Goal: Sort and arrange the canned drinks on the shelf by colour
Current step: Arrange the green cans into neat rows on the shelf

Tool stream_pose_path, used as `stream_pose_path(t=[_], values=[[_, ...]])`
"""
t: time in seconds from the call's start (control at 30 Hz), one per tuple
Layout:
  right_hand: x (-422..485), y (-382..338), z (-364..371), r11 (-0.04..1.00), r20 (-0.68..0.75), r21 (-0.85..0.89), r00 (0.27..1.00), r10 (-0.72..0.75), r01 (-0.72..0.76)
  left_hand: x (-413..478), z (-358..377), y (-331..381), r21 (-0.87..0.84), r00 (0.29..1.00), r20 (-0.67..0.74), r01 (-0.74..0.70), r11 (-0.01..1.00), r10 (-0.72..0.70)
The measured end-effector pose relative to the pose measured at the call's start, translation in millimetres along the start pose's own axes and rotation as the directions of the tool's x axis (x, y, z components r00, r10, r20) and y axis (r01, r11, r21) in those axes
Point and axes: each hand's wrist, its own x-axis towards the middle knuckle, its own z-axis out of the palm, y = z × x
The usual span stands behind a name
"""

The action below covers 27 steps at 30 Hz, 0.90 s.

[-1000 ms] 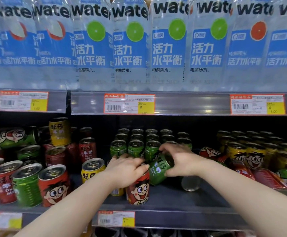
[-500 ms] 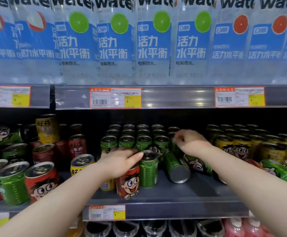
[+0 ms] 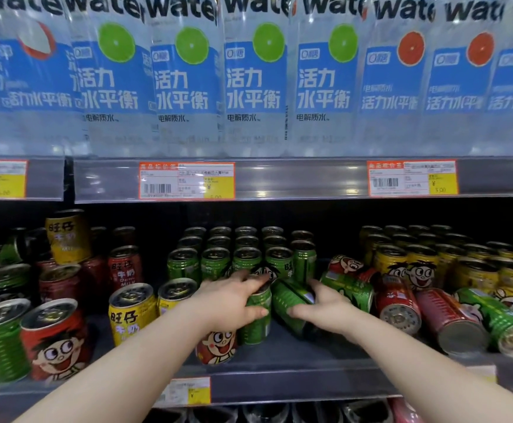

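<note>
My left hand (image 3: 233,302) grips an upright green can (image 3: 256,319) at the shelf's front middle, thumb on its side and fingers over its top. My right hand (image 3: 322,303) holds a tilted green can (image 3: 288,303) just to the right of it. A red can (image 3: 217,346) with a cartoon face stands under my left wrist. Behind them stand rows of upright green cans (image 3: 246,251). Mixed red, green and yellow cans (image 3: 50,300) crowd the left. Yellow cans (image 3: 432,257) fill the right rear.
Several red and green cans (image 3: 450,319) lie on their sides at the front right. The shelf's front edge (image 3: 294,383) carries price tags. Large water bottles (image 3: 255,77) stand on the shelf above, whose edge (image 3: 294,178) overhangs the cans.
My right hand came back from the rear green row to the lying green can and took hold of it. My left hand moved from the red can onto the upright green can.
</note>
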Motion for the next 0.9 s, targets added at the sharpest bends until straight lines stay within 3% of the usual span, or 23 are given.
stream_pose_path(t=[0.1, 0.2, 0.37, 0.47, 0.57, 0.67, 0.77, 0.83, 0.9], values=[[-11, 12, 2, 0.979, -0.039, 0.183, 0.996, -0.083, 0.089, 0, -1, 0, -0.009, 1.0, 0.002, -0.003, 1.0, 0.003], [-19, 26, -1, 0.965, 0.03, 0.247, 0.995, -0.096, 0.086, -1, -1, 1, -0.006, 1.0, 0.003, -0.005, 1.0, 0.005], [-22, 40, -10, 0.991, 0.034, 0.125, 0.999, -0.041, 0.036, -2, -4, 5, -0.017, 1.0, 0.019, 0.01, 1.0, -0.01], [-21, 36, -2, 0.991, 0.001, 0.101, 0.996, -0.09, 0.089, -2, -5, 7, -0.083, 0.999, 0.001, 0.039, 0.996, -0.039], [-21, 28, -2, 0.989, 0.125, 0.05, 0.982, -0.142, 0.137, 0, -9, 18, -0.046, 0.996, -0.044, 0.076, 0.996, -0.078], [-15, 29, -23, 0.97, 0.212, -0.15, 0.965, -0.156, 0.19, 6, -12, 36, 0.011, 0.995, -0.1, 0.027, 1.0, -0.026], [-10, 32, -57, 0.878, -0.009, -0.386, 0.951, -0.309, 0.282, 12, -9, 55, 0.051, 0.992, -0.098, -0.079, 0.996, 0.083], [-5, 34, -73, 0.774, -0.105, -0.597, 0.936, -0.336, 0.211, 15, -5, 66, 0.109, 0.991, -0.068, -0.11, 0.988, 0.118], [1, 39, -77, 0.629, -0.08, -0.772, 0.969, -0.233, 0.088, 17, -2, 72, 0.155, 0.989, -0.079, -0.11, 0.982, 0.123]])
